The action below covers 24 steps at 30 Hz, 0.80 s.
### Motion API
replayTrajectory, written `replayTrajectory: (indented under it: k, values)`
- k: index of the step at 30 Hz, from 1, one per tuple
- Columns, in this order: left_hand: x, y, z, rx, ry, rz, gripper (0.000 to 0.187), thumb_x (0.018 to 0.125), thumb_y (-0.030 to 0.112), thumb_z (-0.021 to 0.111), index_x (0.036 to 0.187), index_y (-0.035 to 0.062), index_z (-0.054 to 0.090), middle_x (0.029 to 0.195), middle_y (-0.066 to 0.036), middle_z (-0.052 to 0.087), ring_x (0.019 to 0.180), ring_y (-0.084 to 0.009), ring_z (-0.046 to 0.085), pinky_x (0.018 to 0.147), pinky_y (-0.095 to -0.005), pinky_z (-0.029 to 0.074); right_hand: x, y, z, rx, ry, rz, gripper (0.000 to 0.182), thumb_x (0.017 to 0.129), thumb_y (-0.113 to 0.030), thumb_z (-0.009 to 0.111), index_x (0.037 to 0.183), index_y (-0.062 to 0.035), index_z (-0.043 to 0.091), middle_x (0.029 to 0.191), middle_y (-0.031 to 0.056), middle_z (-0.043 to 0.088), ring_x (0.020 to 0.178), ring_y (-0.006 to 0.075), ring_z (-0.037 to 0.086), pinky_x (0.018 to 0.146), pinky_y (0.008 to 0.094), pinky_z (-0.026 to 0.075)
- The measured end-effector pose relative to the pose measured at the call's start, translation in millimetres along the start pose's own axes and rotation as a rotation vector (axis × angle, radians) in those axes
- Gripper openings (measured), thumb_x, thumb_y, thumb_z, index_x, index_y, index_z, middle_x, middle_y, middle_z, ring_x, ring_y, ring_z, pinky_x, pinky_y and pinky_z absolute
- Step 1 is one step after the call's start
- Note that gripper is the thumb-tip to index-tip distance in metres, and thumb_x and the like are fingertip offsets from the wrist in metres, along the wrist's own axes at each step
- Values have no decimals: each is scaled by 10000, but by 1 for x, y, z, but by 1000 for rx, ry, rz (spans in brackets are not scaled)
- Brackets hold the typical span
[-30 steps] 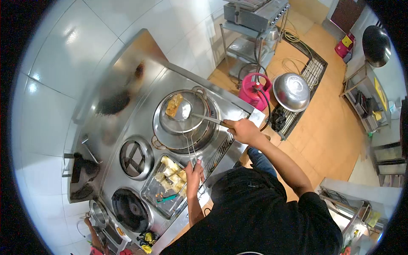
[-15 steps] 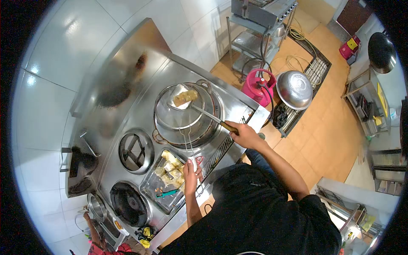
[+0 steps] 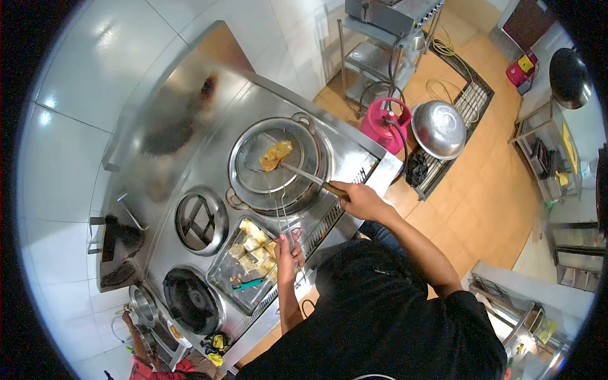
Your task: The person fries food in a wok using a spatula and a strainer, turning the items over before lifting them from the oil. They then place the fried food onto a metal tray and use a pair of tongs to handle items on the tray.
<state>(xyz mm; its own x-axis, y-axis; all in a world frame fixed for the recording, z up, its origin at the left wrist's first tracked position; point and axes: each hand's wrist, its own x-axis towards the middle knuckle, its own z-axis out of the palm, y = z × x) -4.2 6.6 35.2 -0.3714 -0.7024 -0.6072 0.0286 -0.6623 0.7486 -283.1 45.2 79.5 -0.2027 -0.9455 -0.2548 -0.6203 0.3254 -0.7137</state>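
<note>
A wide two-handled pan (image 3: 235,200) sits on the steel stove. Over it lies a round wire strainer (image 3: 242,180), its long wire handle gripped in my left hand (image 3: 288,254). My right hand (image 3: 364,201) holds a spatula (image 3: 307,175) by its dark handle. The spatula's blade is over the strainer, and a golden-brown fried piece (image 3: 276,156) rests at it. Beside my left hand stands a glass tray (image 3: 221,283) with several pale yellow pieces (image 3: 254,250) and a green-handled tool (image 3: 248,285) in it.
Two further burners (image 3: 219,227) line the stove's left part. A pink gas cylinder (image 3: 380,130) and an upturned metal bowl (image 3: 438,130) stand past the stove's right end. Another person's arm (image 3: 134,332) shows at the lower left, near small pots.
The spatula's blade has tilted and looks darker, and the fried piece has turned slightly over the strainer. My right hand has shifted slightly left. My left hand keeps its grip.
</note>
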Motion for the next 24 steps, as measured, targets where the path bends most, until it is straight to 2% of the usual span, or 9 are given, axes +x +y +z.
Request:
replayTrajectory:
  k: [5, 10, 17, 19, 24]
  values:
    - [4, 2, -2, 14, -47, 8, 522, 991, 590, 411, 1025, 83, 532, 595, 50, 336, 408, -60, 304, 375, -243, 293, 0, -11, 2, -5, -42, -20, 538, 816, -129, 595, 1351, -147, 544, 969, 229, 679, 896, 398, 658, 829, 475, 524]
    - [-1, 6, 2, 52, -15, 24, 517, 997, 581, 403, 1022, 80, 527, 598, 49, 336, 412, -60, 307, 380, -245, 303, 9, -9, 13, 104, -39, -134, 520, 823, -125, 588, 1340, -96, 543, 1039, 258, 664, 955, 419, 642, 877, 477, 506]
    - [-1, 2, 8, 51, -33, 79, 495, 1002, 566, 407, 1019, 84, 516, 599, 47, 332, 417, -55, 308, 383, -242, 311, 13, -5, 24, 293, -87, -159, 497, 847, -131, 581, 1337, -64, 536, 1077, 268, 655, 1000, 420, 636, 899, 440, 497]
    - [0, 2, 9, 39, -40, 68, 494, 1003, 561, 410, 1022, 79, 516, 598, 47, 331, 417, -55, 306, 382, -241, 311, 13, -5, 25, 337, -124, -192, 503, 886, -88, 554, 1374, 10, 485, 1182, 221, 650, 1083, 281, 626, 963, 346, 458]
    - [1, 5, 7, 44, -73, 71, 504, 999, 560, 423, 1043, 68, 522, 604, 49, 335, 422, -49, 304, 383, -232, 312, 15, -11, 27, 475, -154, -199, 488, 907, -89, 551, 1376, 24, 479, 1202, 195, 645, 1097, 238, 600, 970, 329, 443]
